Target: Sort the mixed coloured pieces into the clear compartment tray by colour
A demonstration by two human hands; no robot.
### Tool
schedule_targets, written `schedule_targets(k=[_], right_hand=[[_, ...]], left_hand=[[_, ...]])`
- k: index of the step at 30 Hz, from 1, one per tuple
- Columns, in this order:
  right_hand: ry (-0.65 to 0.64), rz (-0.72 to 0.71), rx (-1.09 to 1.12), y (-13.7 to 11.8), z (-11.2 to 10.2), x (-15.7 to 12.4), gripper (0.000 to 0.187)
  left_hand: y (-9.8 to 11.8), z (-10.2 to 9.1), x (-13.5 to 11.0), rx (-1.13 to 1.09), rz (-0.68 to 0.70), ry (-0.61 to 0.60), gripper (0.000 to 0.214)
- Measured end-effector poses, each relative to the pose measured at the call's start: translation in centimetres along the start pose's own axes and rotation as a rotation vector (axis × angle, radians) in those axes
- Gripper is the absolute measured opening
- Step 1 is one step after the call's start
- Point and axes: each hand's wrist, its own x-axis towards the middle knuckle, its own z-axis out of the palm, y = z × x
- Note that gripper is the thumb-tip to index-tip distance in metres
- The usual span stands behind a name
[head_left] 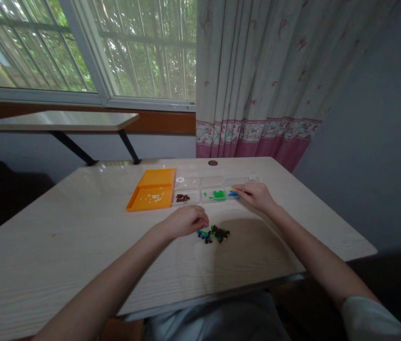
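Head view: tabletop (182, 272) separates left hand (187, 221) from near edge (214, 296).

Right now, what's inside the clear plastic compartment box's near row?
Left to right: small brown pieces, small green pieces, then small blue pieces by the bare right hand. Anything beneath the hand is hidden.

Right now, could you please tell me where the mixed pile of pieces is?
In the head view, the mixed pile lies just right of centre on the table, beside the left hand and nearer than the clear tray.
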Motion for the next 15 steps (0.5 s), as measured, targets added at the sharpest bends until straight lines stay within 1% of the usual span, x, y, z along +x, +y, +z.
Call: schedule_targets(k=[4, 7, 10, 15], right_hand=[[-0.238, 0.288, -0.216, 5.0, -1.8, -0.8, 0.025], [-0.400, 0.436, -0.328, 7.4, -2.3, -1.5, 0.025], [-0.493, 0.519, -0.352, 8.1, -2.2, -2.0, 0.025], [-0.531, 0.575, -0.348, 7.9, -2.0, -2.1, 0.028]], left_hand=[[-0.1, -0.1, -0.1, 0.023, 0.007, -0.005, 0.018], [0.1, -0.3, -0.1, 0.055, 0.012, -0.002, 0.018], [0.2, -0.4, -0.2, 0.068, 0.015, -0.004, 0.018], [0.0, -0.3, -0.2, 0.066, 0.033, 0.001, 0.022]])
